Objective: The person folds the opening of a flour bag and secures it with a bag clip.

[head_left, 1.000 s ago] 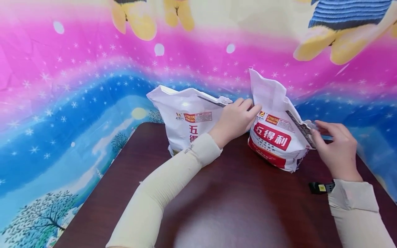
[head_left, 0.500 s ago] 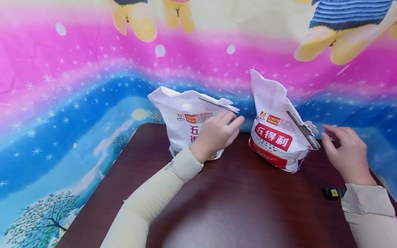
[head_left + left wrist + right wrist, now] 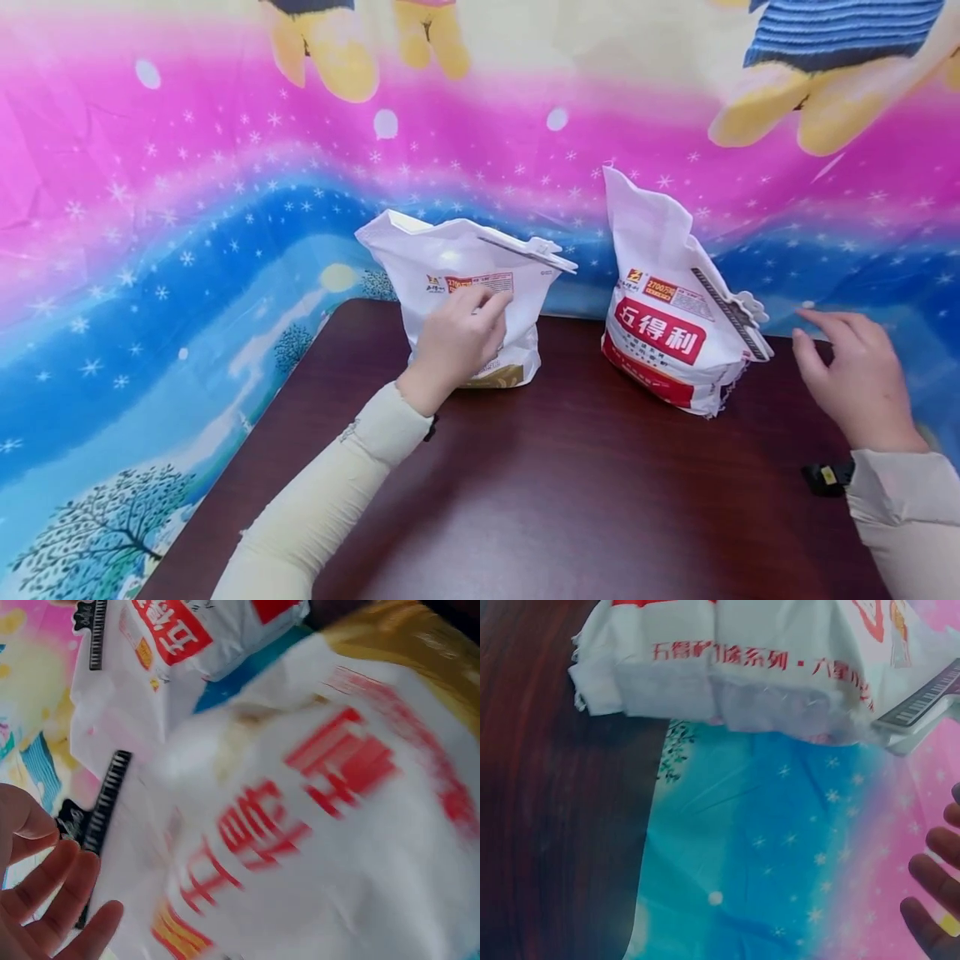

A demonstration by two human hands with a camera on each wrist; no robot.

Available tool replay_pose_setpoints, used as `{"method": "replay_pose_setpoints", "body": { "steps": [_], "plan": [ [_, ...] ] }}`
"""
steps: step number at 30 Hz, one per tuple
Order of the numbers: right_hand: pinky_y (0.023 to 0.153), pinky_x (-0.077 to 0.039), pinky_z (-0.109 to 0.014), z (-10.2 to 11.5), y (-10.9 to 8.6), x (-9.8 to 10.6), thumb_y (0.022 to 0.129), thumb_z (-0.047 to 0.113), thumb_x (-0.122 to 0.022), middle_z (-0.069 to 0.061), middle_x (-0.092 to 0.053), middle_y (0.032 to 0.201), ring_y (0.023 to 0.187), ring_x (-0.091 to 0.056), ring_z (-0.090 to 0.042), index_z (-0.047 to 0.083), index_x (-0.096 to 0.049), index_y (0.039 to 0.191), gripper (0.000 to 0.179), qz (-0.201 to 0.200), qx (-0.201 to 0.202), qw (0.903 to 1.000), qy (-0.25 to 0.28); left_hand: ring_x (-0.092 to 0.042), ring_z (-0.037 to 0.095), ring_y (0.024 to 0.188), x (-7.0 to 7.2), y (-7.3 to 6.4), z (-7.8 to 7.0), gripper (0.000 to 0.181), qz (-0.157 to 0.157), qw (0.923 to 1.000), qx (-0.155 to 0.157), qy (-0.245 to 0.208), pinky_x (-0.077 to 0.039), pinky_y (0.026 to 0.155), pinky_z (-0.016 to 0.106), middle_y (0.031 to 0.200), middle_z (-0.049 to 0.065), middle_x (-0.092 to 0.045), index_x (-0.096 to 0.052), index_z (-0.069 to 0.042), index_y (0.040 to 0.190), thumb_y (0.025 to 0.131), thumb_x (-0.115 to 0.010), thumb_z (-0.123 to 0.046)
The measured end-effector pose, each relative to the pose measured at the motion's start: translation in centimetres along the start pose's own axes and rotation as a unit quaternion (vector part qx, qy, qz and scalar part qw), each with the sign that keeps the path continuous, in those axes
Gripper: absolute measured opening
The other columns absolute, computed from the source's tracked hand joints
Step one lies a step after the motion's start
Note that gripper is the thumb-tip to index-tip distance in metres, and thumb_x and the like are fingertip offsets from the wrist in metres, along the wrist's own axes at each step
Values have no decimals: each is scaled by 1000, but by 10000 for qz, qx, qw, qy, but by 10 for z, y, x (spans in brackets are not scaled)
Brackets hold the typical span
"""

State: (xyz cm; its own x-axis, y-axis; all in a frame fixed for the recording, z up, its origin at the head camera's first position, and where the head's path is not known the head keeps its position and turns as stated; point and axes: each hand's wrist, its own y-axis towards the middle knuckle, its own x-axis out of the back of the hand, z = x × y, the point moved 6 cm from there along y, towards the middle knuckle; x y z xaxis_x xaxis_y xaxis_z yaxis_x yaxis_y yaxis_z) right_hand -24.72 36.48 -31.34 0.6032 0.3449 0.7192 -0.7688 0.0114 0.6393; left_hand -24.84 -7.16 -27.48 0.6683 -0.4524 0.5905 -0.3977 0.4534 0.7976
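Two white printed bags with red lettering stand on the table. A long bag clip (image 3: 536,252) closes the top corner of the left bag (image 3: 525,325); another clip (image 3: 733,315) sits on the sloping top of the right bag (image 3: 660,329). My left hand (image 3: 459,342) overlaps the front of the left bag, its fingers loosely bent and holding nothing. In the left wrist view the fingers (image 3: 67,881) appear beside a dark toothed clip (image 3: 105,802). My right hand (image 3: 858,375) is apart from the right bag, to its right, with relaxed fingers and nothing in them.
The dark brown table (image 3: 570,492) extends in front of both bags. Behind it hangs a colourful cloth (image 3: 225,200) with snowflakes and cartoon figures. A gap separates the two bags. Each wrist carries a small dark device (image 3: 825,479).
My left hand has come away from between the bags, moving left and down across the left bag. My right hand has let go of the right bag's clip and drawn right. Both bags stay put.
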Motion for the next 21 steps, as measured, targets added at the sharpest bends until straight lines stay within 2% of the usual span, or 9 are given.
{"method": "replay_pose_setpoints", "body": {
  "steps": [3,5,11,16,21],
  "plan": [
    [117,-24,-62,-9,-2,-3,101,8,-55,-38,-50,128,121,-42,-56,-8,-55,136,39,211,-146,9996,-113,-67,25,84,3,-17,17,25,187,9993,284,143,-60,71,36,97,9,-68,-72,-6,116,93,-66,-9],
    [113,-27,-65,-13,-3,-4,100,8,-55,-39,-50,128,121,-41,-57,-9,-54,135,39,322,-132,9992,-188,-68,25,85,4,-29,29,26,238,9983,467,263,-61,69,37,99,10,-68,-71,-6,117,92,-68,-10],
    [100,-30,-72,-21,-7,-9,99,7,-56,-41,-49,124,116,-41,-60,-11,-52,133,39,692,-4,9967,-429,-69,30,82,14,-62,62,22,-100,9949,812,593,-60,61,43,99,12,-70,-71,-5,113,91,-68,-9],
    [99,-28,-75,-26,-8,-17,100,8,-56,-43,-45,127,116,-38,-62,-12,-47,137,43,976,-52,9940,-490,-65,33,76,22,-80,85,18,-252,9902,1123,793,-57,56,47,93,15,-67,-70,-2,109,93,-66,-8],
    [102,-25,-76,-32,-9,-24,101,11,-56,-43,-41,132,121,-35,-63,-11,-44,139,46,1215,-134,9914,-465,-64,35,76,21,-94,104,23,-119,9824,1515,1085,-56,54,48,97,18,-68,-67,0,115,94,-64,-8]
  ]
}}
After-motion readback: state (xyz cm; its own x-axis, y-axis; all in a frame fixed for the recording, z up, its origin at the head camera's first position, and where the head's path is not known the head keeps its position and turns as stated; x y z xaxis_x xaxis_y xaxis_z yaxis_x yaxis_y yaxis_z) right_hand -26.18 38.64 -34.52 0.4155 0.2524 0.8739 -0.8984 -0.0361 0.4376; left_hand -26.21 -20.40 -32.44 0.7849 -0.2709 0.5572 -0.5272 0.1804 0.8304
